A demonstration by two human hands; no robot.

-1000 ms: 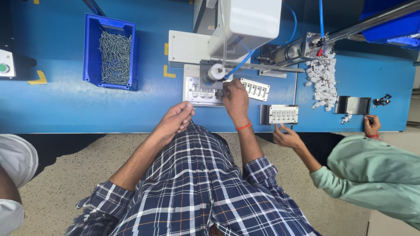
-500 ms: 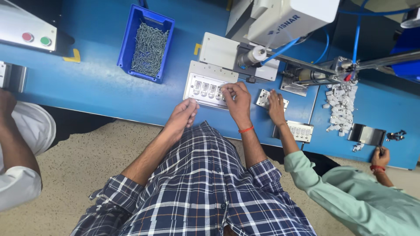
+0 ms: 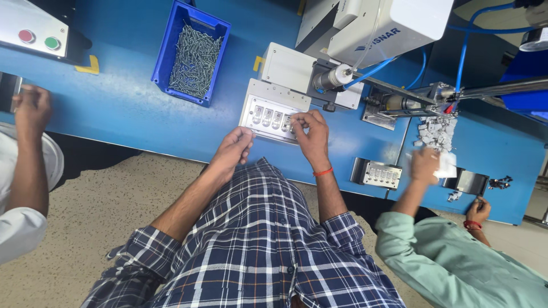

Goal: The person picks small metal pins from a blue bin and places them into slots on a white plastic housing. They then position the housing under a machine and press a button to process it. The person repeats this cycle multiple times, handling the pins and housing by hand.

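Note:
A white fixture plate [image 3: 268,111] with a row of several small white switch parts lies on the blue table in front of a white machine. My right hand [image 3: 311,134], with an orange band at the wrist, pinches the part at the plate's right end. My left hand [image 3: 233,149] rests at the table's near edge, its fingers loosely bent and touching the plate's near left corner. It holds nothing that I can see.
A blue bin of screws [image 3: 191,54] stands at the left, and a box with red and green buttons [image 3: 34,37] at far left. At the right, a green-sleeved co-worker's hand [image 3: 425,165] is by a second fixture [image 3: 379,174] and a pile of white parts [image 3: 436,134]. Another person's hand [image 3: 31,108] is at the left edge.
The co-worker's hand has pulled back from beside my right hand to the right, toward the pile of parts. My hands stay at the fixture plate.

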